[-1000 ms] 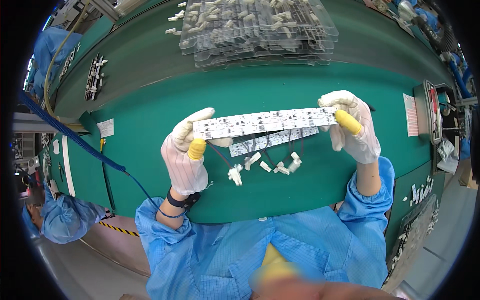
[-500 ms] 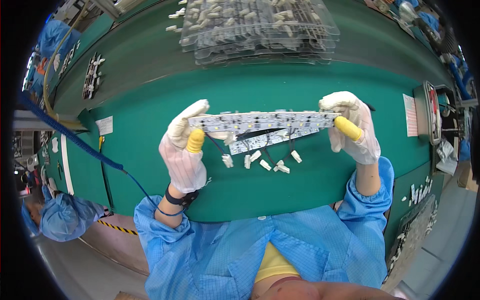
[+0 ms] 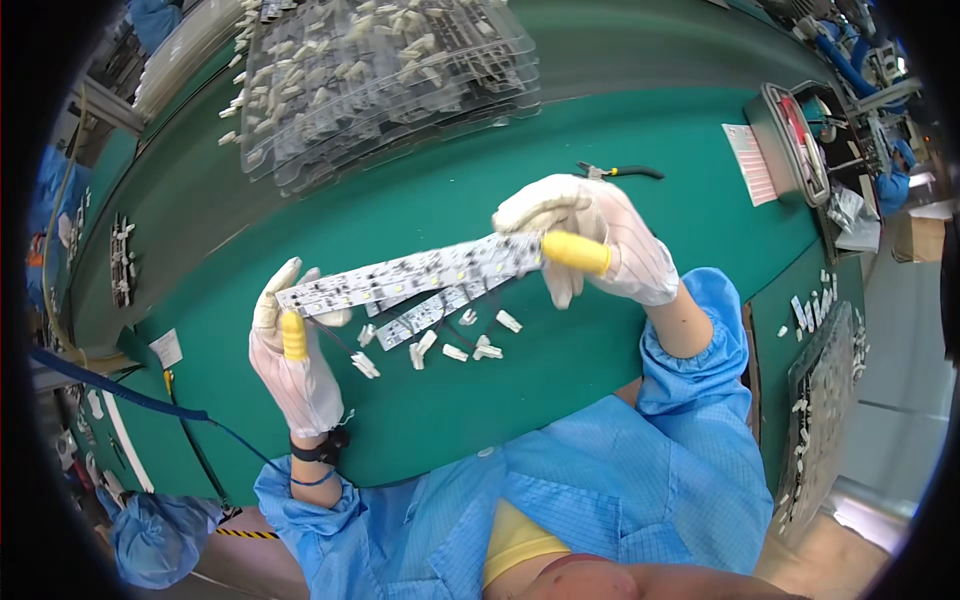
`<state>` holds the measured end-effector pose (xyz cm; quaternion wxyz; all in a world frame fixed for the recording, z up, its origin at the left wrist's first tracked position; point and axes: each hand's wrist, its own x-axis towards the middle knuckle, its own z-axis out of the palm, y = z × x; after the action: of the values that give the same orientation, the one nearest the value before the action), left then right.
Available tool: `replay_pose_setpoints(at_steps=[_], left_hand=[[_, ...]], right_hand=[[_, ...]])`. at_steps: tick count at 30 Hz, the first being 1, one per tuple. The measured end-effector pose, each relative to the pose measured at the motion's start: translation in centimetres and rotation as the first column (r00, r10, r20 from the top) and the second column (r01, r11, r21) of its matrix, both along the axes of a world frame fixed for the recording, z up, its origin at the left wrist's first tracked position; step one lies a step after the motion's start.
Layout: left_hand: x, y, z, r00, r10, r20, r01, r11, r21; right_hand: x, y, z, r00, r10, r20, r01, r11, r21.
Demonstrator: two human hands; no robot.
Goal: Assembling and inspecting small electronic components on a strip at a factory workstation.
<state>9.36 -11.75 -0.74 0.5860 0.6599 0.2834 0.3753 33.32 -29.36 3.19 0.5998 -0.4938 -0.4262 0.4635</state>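
Observation:
A long white LED circuit board strip (image 3: 420,270) is stretched between my hands, tilted up toward the right. My left hand (image 3: 290,350), in a white glove with a yellow thumb cot, pinches its left end. Gloved the same way, my right hand (image 3: 590,240) grips the right end. Below and partly behind it is another LED strip (image 3: 405,328), with dark wires and white connectors (image 3: 425,345) around it over the green mat. Part of this lower strip is hidden by the held one. A strap with a blue cord circles my left wrist.
Stacked clear trays (image 3: 400,90) full of wired strips stand at the back. Yellow-and-black cutters (image 3: 620,172) lie beyond my right hand. A metal box of tools (image 3: 790,150) and a printed sheet (image 3: 750,165) are at the right. Another tray (image 3: 820,410) sits near right; a blue coiled cord (image 3: 120,383) crosses the left.
The view has turned and shifted, so the trays appear further left. The held strip now slants up to the right, and the cutters show beyond my right hand. Both hands keep their hold.

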Motion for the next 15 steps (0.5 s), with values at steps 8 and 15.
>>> replay_pose_setpoints(at_steps=[8, 15], left_hand=[[-0.8, -0.5, -0.1, 0.976, -0.136, 0.169, 0.151, 0.985, -0.079], [-1.0, -0.8, 0.6, 0.995, -0.019, -0.103, 0.037, 0.983, 0.178]], right_hand=[[0.3, 0.9, -2.5, 0.953, -0.253, 0.167, 0.255, 0.967, 0.012], [0.9, -0.1, -2.3, 0.982, -0.175, -0.063, 0.171, 0.982, -0.075]])
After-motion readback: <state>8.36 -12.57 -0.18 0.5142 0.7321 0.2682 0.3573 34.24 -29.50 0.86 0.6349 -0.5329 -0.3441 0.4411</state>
